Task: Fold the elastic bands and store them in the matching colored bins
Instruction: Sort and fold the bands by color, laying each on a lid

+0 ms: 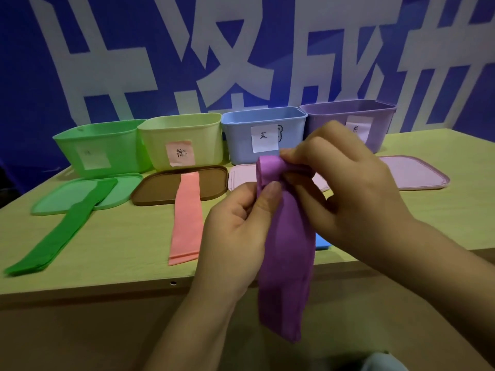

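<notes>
Holding the purple elastic band (284,253) above the near edge of the worktop (442,210), both hands worked at its upper end; the left hand (238,231) pinched the band between thumb and curled fingers just below the top, and the right hand (345,188) had its grip closed on the rolled top part, fingertips curled round the fold; the rest of the band hung down straight, past the worktop edge, toward the person.

Four bins stood in a row at the far side of the worktop, in front of a blue wall with large white characters (241,49); from left to right they were the green bin (101,145), the yellow bin (182,137) with a pink label, the blue bin (262,135) with a white label, and the purple bin (351,121), partly hidden behind the right hand; all four were without lids.

The lids lay flat in front of the bins: the green lid (88,194), the brown lid (160,188), one pink lid (241,175) partly behind the hands, and another pink lid (412,172) at the right.

The green elastic band (59,234) lay stretched out, its far end on the green lid and the near end on the worktop; the pink elastic band (187,218) lay in the same manner over the brown lid; a small blue piece (322,242) showed between the purple band and the right wrist, and I could not tell what it was.
</notes>
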The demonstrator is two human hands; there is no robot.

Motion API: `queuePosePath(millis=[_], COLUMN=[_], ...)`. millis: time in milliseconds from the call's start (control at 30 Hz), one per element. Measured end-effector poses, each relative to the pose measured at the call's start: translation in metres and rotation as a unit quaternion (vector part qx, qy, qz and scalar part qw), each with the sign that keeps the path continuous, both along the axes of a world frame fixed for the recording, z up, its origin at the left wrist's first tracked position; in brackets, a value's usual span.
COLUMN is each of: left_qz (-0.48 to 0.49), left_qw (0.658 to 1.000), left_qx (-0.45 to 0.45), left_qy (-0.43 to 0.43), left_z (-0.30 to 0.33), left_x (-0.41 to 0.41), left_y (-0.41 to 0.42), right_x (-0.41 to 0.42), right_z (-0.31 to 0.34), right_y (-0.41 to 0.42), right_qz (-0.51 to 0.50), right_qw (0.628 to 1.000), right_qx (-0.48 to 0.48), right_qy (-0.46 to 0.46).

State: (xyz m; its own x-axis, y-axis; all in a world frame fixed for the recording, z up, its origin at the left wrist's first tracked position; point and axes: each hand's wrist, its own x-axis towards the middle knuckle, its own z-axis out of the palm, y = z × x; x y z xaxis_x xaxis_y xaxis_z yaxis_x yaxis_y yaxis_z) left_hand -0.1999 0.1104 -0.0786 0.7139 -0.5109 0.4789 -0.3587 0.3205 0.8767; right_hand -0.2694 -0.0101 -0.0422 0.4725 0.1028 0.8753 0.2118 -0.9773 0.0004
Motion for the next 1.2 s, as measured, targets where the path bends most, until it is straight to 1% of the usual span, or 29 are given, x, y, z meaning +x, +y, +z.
queuePosePath(millis=[100, 133, 200, 333, 433, 533, 600, 767, 833, 900, 933, 1000, 1067, 1100, 1133, 1200], left_qz=[-0.036, -0.032, 0.004, 0.042, 0.041, 0.010, -0.007, 0.015, 0.010, -0.006, -0.016, -0.029, -0.025, -0.022, -0.020, -0.017], left_qw=[0.997, 0.996, 0.996, 0.997, 0.998, 0.998, 0.997, 0.999, 0.999, 0.999, 0.999, 0.999, 0.999, 0.999, 0.999, 0.998], left_qx=[-0.032, -0.034, -0.027, -0.005, 0.017, 0.020, 0.024, 0.020, 0.025, 0.029, 0.024, 0.013, 0.019, 0.024, 0.028, 0.034], left_qy=[0.064, 0.080, 0.086, 0.070, 0.041, 0.062, 0.066, 0.032, 0.033, 0.034, 0.033, 0.016, -0.019, -0.030, -0.036, -0.052], left_z=[-0.001, -0.001, -0.002, -0.001, -0.005, -0.007, -0.007, -0.007, -0.010, -0.012, -0.012, -0.008, -0.005, -0.004, -0.004, -0.005], left_x=[0.000, 0.000, 0.000, -0.001, -0.002, -0.005, -0.006, -0.001, 0.002, 0.004, 0.006, 0.007, 0.009, 0.010, 0.011, 0.012], left_y=[0.001, 0.002, 0.002, 0.002, 0.003, 0.005, 0.006, 0.006, 0.008, 0.011, 0.012, 0.015, 0.018, 0.019, 0.020, 0.022], right_x=[-0.002, -0.003, -0.005, -0.007, -0.006, -0.004, -0.004, -0.005, -0.004, -0.006, -0.007, -0.010, -0.012, -0.013, -0.013, -0.013], right_z=[-0.001, -0.002, -0.003, -0.004, -0.006, -0.012, -0.015, -0.014, -0.014, -0.010, -0.007, 0.000, 0.006, 0.009, 0.011, 0.014], right_y=[0.000, -0.001, -0.001, -0.003, -0.003, -0.003, -0.002, -0.003, -0.007, -0.012, -0.014, -0.016, -0.013, -0.012, -0.011, -0.009], right_qz=[0.017, 0.024, 0.038, 0.036, 0.016, -0.014, -0.018, 0.019, 0.056, 0.114, 0.144, 0.189, 0.208, 0.201, 0.185, 0.142], right_qw=[0.999, 0.999, 0.998, 0.995, 0.994, 0.992, 0.992, 0.993, 0.993, 0.988, 0.980, 0.949, 0.912, 0.905, 0.906, 0.920], right_qx=[-0.026, -0.034, -0.043, -0.064, -0.071, -0.083, -0.089, -0.104, -0.077, -0.012, 0.033, 0.144, 0.237, 0.256, 0.254, 0.211], right_qy=[0.013, 0.019, 0.032, 0.066, 0.084, 0.093, 0.089, 0.058, 0.067, 0.104, 0.135, 0.208, 0.262, 0.275, 0.284, 0.297])
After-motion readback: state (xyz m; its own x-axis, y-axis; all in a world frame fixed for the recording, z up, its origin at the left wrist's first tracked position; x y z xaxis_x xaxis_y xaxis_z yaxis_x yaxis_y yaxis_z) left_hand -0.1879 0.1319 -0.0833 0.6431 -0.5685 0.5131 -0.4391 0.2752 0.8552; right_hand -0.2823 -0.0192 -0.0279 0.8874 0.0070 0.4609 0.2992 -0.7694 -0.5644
